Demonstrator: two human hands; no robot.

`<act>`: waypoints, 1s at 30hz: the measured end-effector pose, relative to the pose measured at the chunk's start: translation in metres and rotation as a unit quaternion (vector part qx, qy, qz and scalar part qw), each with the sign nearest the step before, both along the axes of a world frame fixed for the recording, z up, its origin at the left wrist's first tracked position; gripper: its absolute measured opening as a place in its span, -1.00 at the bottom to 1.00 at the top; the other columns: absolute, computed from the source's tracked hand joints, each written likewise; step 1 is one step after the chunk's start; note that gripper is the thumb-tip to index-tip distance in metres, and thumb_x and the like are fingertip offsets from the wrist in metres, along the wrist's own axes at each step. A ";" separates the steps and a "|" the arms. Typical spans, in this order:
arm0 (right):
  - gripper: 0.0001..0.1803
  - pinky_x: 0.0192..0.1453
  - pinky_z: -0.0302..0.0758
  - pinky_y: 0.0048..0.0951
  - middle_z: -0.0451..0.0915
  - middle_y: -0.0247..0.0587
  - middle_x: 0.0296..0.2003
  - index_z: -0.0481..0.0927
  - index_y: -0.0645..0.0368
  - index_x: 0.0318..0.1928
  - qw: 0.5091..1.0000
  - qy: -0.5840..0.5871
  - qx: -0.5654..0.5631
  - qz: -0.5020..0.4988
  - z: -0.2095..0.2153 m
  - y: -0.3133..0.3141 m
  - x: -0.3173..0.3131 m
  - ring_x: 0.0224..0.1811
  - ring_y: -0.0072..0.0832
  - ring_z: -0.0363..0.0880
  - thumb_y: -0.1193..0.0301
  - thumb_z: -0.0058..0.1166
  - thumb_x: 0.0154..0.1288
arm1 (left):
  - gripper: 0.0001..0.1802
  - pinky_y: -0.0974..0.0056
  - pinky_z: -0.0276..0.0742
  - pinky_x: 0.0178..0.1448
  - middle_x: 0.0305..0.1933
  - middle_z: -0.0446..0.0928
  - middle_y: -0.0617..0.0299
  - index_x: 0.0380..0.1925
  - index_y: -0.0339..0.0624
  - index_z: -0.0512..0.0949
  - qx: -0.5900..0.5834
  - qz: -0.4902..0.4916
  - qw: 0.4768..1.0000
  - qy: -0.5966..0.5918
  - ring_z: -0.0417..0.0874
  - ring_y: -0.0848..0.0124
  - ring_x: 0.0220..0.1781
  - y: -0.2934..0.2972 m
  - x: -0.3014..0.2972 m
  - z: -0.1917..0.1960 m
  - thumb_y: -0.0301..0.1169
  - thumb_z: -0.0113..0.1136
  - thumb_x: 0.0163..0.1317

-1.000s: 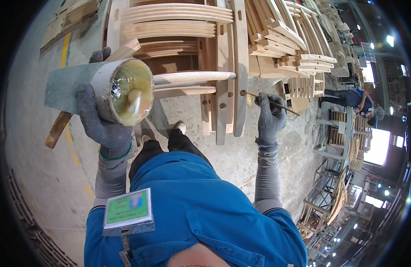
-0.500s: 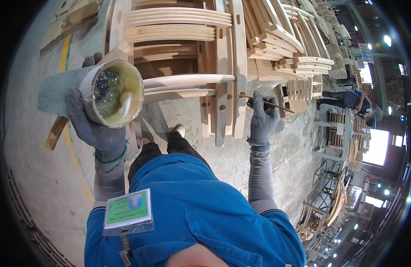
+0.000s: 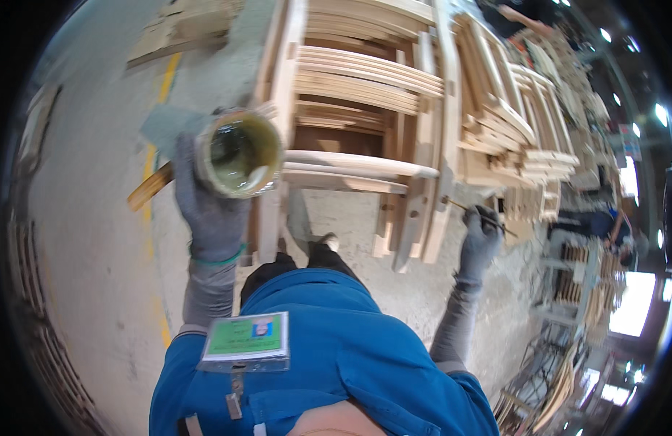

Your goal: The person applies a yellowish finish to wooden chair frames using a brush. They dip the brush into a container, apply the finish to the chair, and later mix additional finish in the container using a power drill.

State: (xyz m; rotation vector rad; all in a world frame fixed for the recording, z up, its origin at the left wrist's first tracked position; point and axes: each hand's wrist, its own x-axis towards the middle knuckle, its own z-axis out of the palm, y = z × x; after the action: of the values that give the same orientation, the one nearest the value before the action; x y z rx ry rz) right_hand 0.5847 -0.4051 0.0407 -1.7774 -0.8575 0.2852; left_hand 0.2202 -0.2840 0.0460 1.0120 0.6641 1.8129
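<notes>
My left hand (image 3: pixel 208 211), in a grey knit glove, is closed around a round pot (image 3: pixel 207 166) tilted toward me. Inside the pot is a glossy, yellowish, glue-like liquid (image 3: pixel 234 161) with a whitish patch. A grey-blue flat piece (image 3: pixel 168 128) and a short wooden bar (image 3: pixel 150 187) stick out beside this hand; how they are held is hidden. My right hand (image 3: pixel 481 243), also gloved, pinches a thin stick (image 3: pixel 458 205). The stick's tip is at a hole near the lower end of an upright of the stacked wooden frames (image 3: pixel 446 145); whether it touches is unclear.
More curved wooden frames (image 3: pixel 521 120) are piled to the right. Flat wooden pieces (image 3: pixel 179 33) lie on the concrete floor (image 3: pixel 96 240) at the far left, near a yellow line (image 3: pixel 148 218). Another person (image 3: pixel 601 224) stands at the far right, beside metal racks (image 3: pixel 568 283).
The whole scene has shifted right and slightly down in the picture. Both hands keep their holds, and the stick's tip remains by the upright's holes.
</notes>
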 end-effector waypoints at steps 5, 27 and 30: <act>-0.89 -0.07 0.59 -0.40 0.60 0.00 -0.26 0.50 0.39 -0.22 0.982 0.116 0.099 0.112 0.053 0.008 -0.093 -0.23 -0.40 0.61 0.66 0.01 0.22 | -0.45 0.02 0.24 0.36 0.18 0.33 -0.10 0.17 -0.33 0.21 -0.103 -0.069 0.974 -0.188 0.33 0.10 0.26 0.006 -0.010 0.018 -0.10 -0.33 0.40; -0.77 -0.01 0.54 -0.25 0.55 0.16 -0.14 0.49 0.39 -0.16 0.758 0.337 0.217 0.515 0.062 0.028 -0.245 -0.11 -0.09 0.58 0.65 0.11 0.12 | -0.31 -0.01 0.23 0.35 0.21 0.25 -0.17 0.19 -0.40 0.15 0.122 0.011 0.992 -0.041 0.31 0.03 0.25 -0.015 -0.067 0.018 -0.07 -0.19 0.22; -0.77 -0.01 0.55 -0.20 0.53 0.17 -0.13 0.44 0.40 -0.17 0.825 0.232 0.156 0.492 0.058 0.046 -0.243 -0.08 -0.13 0.57 0.61 0.11 0.15 | -0.32 -0.03 0.25 0.34 0.21 0.24 -0.17 0.20 -0.40 0.15 0.046 -0.018 0.994 -0.099 0.32 0.02 0.23 -0.019 -0.055 0.039 -0.07 -0.22 0.23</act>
State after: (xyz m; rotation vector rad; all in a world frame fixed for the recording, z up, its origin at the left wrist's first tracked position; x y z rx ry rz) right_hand 0.3417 -0.3592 0.0987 -0.7619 -1.3004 1.1256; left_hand 0.1654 -0.3028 0.0855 0.8832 0.4418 1.8966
